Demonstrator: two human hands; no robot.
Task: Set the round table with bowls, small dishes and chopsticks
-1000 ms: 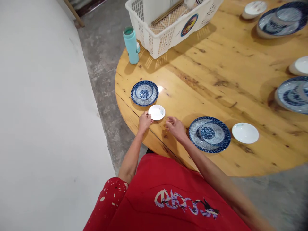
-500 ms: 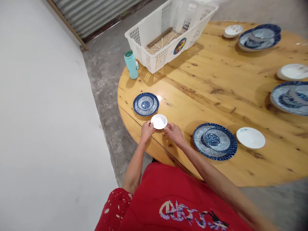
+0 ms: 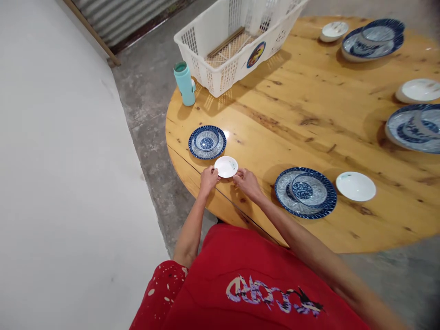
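Observation:
Between my two hands is a small white bowl [image 3: 226, 167] with a faint coloured mark inside, close to the table's near edge. My left hand [image 3: 209, 178] grips its left rim, thumb on top. On the opposite rim my right hand [image 3: 248, 181] has its fingers closed at the edge. Just beyond the bowl lies a blue-and-white patterned plate [image 3: 194, 149] with a matching patterned bowl [image 3: 207, 141] on it. To the right of my right forearm is another blue-patterned plate [image 3: 285, 201] bearing a patterned bowl [image 3: 309, 190], with a white bowl [image 3: 356, 187] beside it.
The round wooden table [image 3: 261, 146] carries a white plastic basket [image 3: 223, 80] with sticks inside, and a turquoise bottle [image 3: 185, 86] at its corner. More plates with bowls [image 3: 373, 41] and white bowls [image 3: 333, 31] stand on the far right. A white wall [image 3: 68, 183] is left.
My hands stay on the white bowl, which keeps about the same place beside the patterned plate. The whole view has shifted slightly, with the tabletop things appearing higher.

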